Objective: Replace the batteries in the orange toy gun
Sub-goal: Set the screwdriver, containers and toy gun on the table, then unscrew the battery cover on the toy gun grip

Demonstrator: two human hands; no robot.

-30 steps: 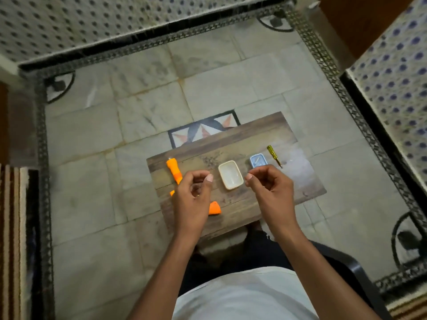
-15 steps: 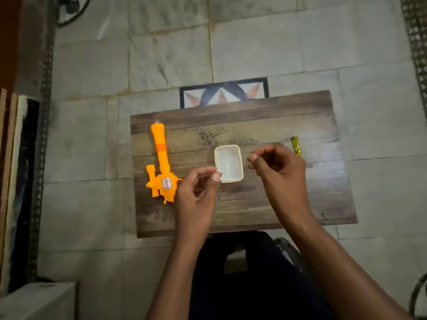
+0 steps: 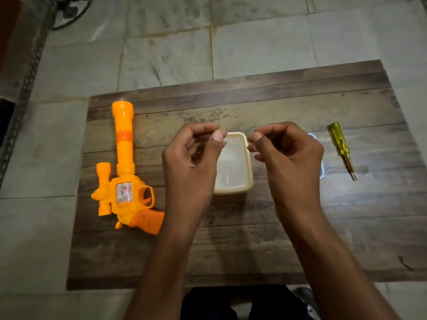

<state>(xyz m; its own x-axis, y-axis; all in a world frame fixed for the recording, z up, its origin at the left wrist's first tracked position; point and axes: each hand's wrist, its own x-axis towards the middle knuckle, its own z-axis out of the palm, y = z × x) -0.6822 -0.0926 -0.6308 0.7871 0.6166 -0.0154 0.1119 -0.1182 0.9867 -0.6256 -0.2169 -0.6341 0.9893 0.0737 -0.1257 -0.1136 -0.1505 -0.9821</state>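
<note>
- Head view: the orange toy gun [image 3: 126, 172] lies flat on its side at about 9 o'clock on the wooden board [image 3: 254, 239], barrel pointing to 12 o'clock, grip toward 5 o'clock, and neither hand touches it.
- It looks like hollow moulded plastic, so I judge it light, stiff and a little slick; thin parts such as the trigger guard and the small scope on its 9 o'clock side seem the likeliest to crack if squeezed.
- The safest hold is probably around the thick body or the grip, not the long barrel, which would lever in the hand.
- No battery cover is visible from this side; it may sit on the grip or the underside.
- The left hand [image 3: 191, 158] hovers above the board near its centre, fingers curled in, thumb meeting the forefinger in a narrow pinch; whether anything small sits in that pinch I cannot tell.
- The right hand [image 3: 288, 153] mirrors it at 3 o'clock of the left, fingers likewise curled with thumb near forefinger, contents not visible.
- Between and below the hands lies a cream tray [image 3: 233, 165]; a yellow-handled screwdriver [image 3: 342, 148] rests well apart at 3 o'clock.
</note>
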